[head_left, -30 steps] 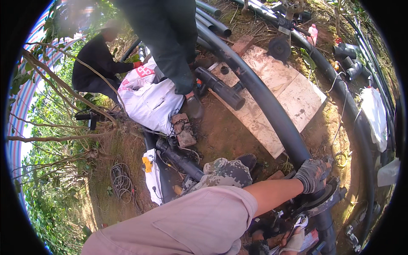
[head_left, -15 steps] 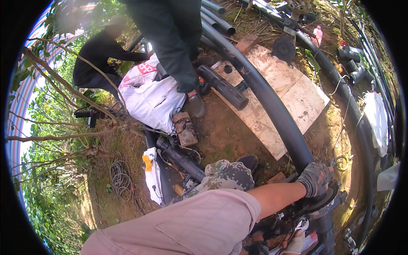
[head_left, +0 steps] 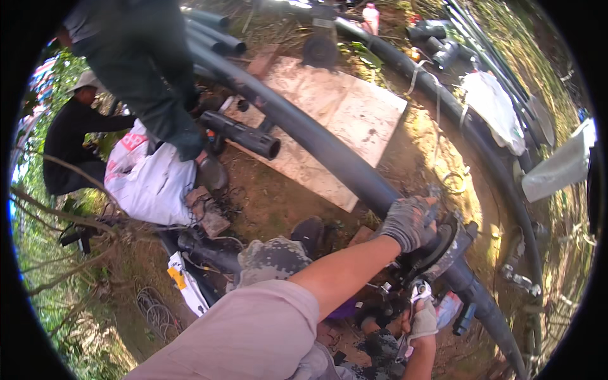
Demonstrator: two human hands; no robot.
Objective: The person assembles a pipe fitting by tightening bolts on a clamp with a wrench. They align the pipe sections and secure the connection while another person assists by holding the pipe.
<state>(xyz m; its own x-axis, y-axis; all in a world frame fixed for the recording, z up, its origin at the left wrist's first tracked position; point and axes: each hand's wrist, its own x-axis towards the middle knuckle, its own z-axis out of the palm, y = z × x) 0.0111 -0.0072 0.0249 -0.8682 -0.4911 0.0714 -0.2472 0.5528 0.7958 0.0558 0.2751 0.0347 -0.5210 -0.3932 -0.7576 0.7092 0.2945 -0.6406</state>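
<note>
A thick black plastic pipe (head_left: 316,136) runs diagonally across the ground toward me. My left hand (head_left: 408,223), in a grey work glove, is closed over it just beside a round black metal clamp (head_left: 446,244). Lower down, my right hand (head_left: 423,322) wears a pale glove with bare fingertips and grips a silver wrench (head_left: 419,291). The wrench's head is up against the underside of the clamp, near a bolt (head_left: 384,288). Whether its jaws are seated on a nut is too small to tell.
A stained board (head_left: 335,95) lies beyond the pipe, with a short pipe fitting (head_left: 244,134) at its left. One person (head_left: 142,69) stands, another (head_left: 82,136) crouches by a white sack (head_left: 152,180). A second long pipe (head_left: 487,142) curves along the right. Bricks (head_left: 206,212) and cable (head_left: 155,313) lie left.
My view has swung right, so the surroundings sit farther left. My right hand and the wrench have come more fully into sight. The left hand stays on the pipe beside the clamp.
</note>
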